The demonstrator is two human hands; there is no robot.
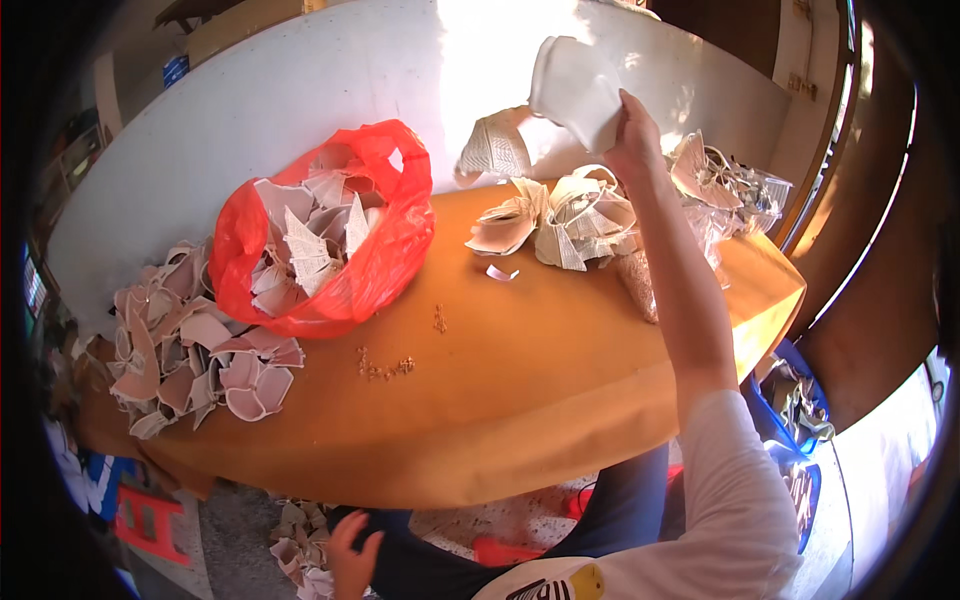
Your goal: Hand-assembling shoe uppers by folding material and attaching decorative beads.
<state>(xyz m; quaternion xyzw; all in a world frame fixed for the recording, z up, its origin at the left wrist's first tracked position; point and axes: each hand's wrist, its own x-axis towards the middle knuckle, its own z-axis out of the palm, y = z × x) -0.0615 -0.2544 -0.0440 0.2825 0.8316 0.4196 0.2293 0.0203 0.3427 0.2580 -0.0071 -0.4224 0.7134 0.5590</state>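
My right hand (636, 140) is raised over the far right of the table, closed on the edge of a smooth pale grey-white piece (578, 88) with rounded corners. Its exact kind is unclear. Just below lie cream, textured fabric pieces (585, 222) with pinkish linings, cut in curved shapes. Down by my left thigh, my left hand (352, 556) is empty, its fingers apart. On the orange-brown tabletop (500, 370) are tiny gold-coloured bits (385, 366) and a small white scrap (502, 273).
A red plastic bag (395, 270) filled with similar pieces stands at the left. Beside it, a large heap (190, 350) reaches the table's left end. Clear plastic packaging (755, 190) lies far right. More pieces (300, 545) are on the floor, near a red stool (152, 522).
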